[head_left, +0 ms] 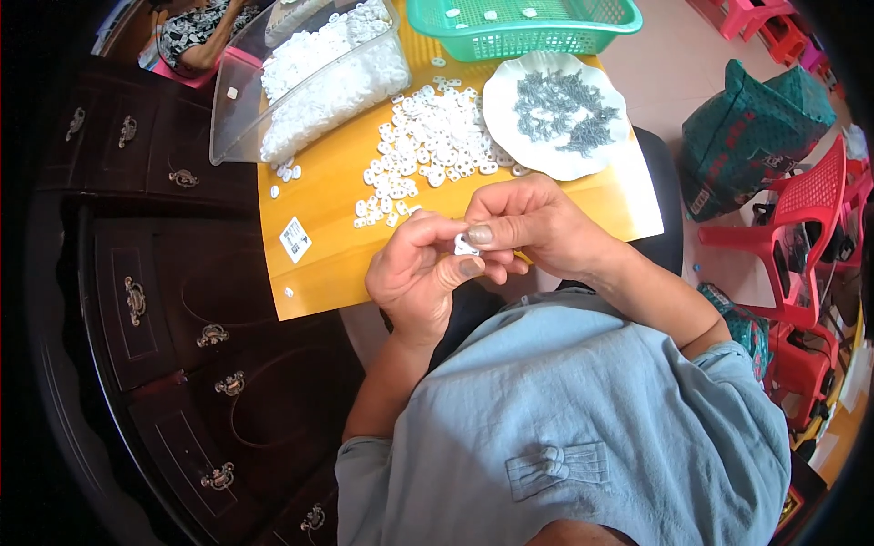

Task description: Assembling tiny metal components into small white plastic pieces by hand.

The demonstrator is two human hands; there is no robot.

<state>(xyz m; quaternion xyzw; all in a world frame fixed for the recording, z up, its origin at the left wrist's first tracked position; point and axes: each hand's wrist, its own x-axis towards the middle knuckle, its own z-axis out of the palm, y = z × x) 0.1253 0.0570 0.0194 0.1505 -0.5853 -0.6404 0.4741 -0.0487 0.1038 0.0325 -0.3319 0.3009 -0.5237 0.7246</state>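
Observation:
Just over the near edge of the yellow table point(337, 264), both hands meet around one small white plastic piece point(465, 246). My left hand point(411, 273) pinches it from below between thumb and fingers. Pressing on its top side is the thumb of my right hand point(539, 223), whose fingers curl behind it and hide part of it. Beyond the hands lies a loose heap of white two-holed plastic pieces point(437, 136). To its right, a white scalloped plate point(587, 164) holds many thin dark grey pieces point(564, 105), too small to name.
A clear plastic box point(232, 127) full of white pieces stands at the table's far left, a green basket point(537, 44) at the far side. Dark wooden drawers point(200, 273) border the left. Right are a green bag point(751, 136) and red chairs point(810, 218). Another person point(196, 41) sits far left.

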